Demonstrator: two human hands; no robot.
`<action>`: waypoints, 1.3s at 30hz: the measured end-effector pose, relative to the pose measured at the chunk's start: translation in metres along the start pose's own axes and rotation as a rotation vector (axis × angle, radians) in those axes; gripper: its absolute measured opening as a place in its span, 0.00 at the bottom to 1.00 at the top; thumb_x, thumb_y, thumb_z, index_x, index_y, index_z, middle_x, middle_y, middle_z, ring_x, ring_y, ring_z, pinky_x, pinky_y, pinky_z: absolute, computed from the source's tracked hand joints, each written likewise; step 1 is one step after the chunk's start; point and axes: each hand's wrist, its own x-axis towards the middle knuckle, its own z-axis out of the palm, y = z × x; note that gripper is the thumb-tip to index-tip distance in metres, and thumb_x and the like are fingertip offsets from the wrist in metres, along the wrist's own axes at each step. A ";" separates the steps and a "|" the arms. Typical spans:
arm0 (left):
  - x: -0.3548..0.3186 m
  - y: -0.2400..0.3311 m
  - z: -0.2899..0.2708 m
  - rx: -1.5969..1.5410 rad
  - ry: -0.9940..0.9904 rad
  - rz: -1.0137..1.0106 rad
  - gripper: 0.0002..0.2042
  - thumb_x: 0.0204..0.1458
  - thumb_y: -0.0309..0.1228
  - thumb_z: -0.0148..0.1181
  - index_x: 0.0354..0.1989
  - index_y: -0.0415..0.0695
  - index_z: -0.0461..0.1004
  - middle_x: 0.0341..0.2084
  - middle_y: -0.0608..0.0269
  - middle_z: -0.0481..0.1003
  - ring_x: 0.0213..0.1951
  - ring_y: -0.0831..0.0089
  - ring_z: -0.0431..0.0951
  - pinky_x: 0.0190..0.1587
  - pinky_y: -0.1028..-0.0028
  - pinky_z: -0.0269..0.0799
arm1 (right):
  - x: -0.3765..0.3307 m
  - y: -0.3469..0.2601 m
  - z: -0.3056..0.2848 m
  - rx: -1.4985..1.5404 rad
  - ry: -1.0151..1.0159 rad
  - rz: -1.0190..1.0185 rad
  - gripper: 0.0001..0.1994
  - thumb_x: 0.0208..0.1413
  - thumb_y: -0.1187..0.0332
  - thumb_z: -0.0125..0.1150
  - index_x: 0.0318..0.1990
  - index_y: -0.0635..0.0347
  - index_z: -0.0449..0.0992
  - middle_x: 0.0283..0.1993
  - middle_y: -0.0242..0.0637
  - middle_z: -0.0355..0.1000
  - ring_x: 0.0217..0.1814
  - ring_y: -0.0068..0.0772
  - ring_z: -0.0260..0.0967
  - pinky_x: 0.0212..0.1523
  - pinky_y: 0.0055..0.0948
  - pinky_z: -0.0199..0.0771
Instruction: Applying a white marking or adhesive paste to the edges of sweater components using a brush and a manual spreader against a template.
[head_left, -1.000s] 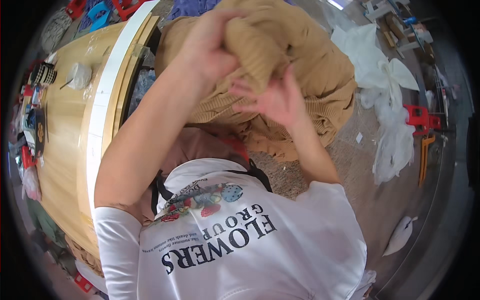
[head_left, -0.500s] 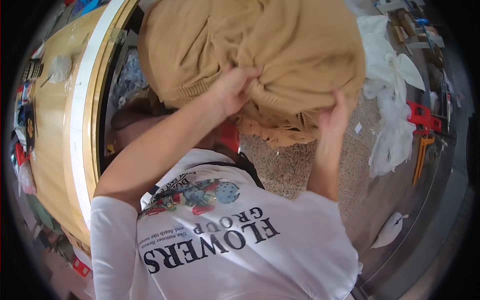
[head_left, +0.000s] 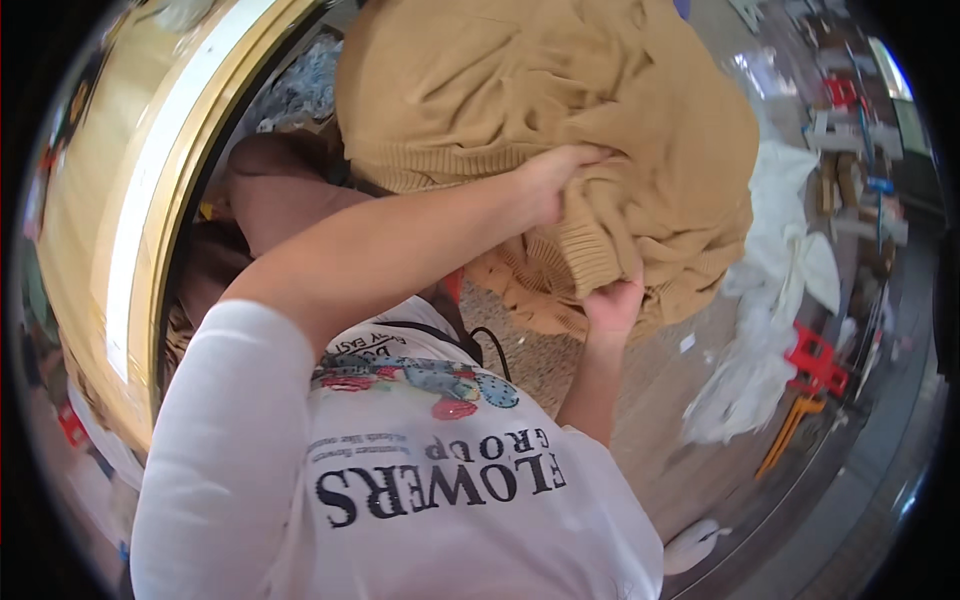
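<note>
A big heap of tan knitted sweaters with ribbed edges fills the upper middle. My left hand reaches across it, fingers closed on a fold of a tan sweater. Below and to the right, my right hand grips the ribbed band of that sweater from underneath. Cloth stands up in a bunched fold between the two hands. Some fingertips of both hands are hidden in the knit, and where one garment ends and another begins I cannot tell.
A wooden table with a white strip along its edge stands at the left, beside my bent leg. White plastic bags, a red stool and an orange frame lie on the right-hand floor. Clear plastic lies beside the table.
My view has turned. My left hand has moved right along the sweaters, and my right hand has gone down and inward, lifting a ribbed band into a bunched fold.
</note>
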 end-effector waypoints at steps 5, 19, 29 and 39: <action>-0.008 0.031 0.050 0.073 -0.063 0.031 0.14 0.52 0.34 0.48 0.43 0.39 0.70 0.39 0.55 0.74 0.40 0.63 0.75 0.48 0.62 0.70 | -0.016 -0.021 0.058 -0.152 -0.039 -0.166 0.19 0.57 0.63 0.43 0.52 0.66 0.65 0.55 0.41 0.65 0.58 0.40 0.61 0.58 0.42 0.61; -0.043 0.085 0.067 0.045 -0.463 0.297 0.19 0.40 0.29 0.52 0.44 0.37 0.68 0.42 0.52 0.73 0.44 0.58 0.73 0.52 0.62 0.66 | 0.037 -0.013 0.116 -0.082 -0.226 -0.316 0.28 0.47 0.60 0.56 0.56 0.63 0.61 0.60 0.41 0.60 0.62 0.43 0.55 0.61 0.47 0.53; -0.257 0.133 0.133 0.429 -0.565 0.666 0.05 0.34 0.20 0.50 0.22 0.36 0.71 0.20 0.55 0.73 0.23 0.68 0.74 0.30 0.71 0.73 | -0.089 0.044 0.219 0.002 -1.303 0.250 0.29 0.54 0.62 0.49 0.61 0.65 0.53 0.64 0.44 0.51 0.66 0.45 0.46 0.66 0.48 0.40; -0.454 0.068 -0.045 0.690 -0.107 0.706 0.11 0.35 0.23 0.54 0.28 0.32 0.72 0.27 0.49 0.76 0.27 0.66 0.78 0.37 0.69 0.75 | -0.183 0.225 0.149 -0.868 -1.271 1.064 0.27 0.58 0.53 0.45 0.59 0.62 0.56 0.60 0.40 0.57 0.62 0.39 0.54 0.59 0.38 0.56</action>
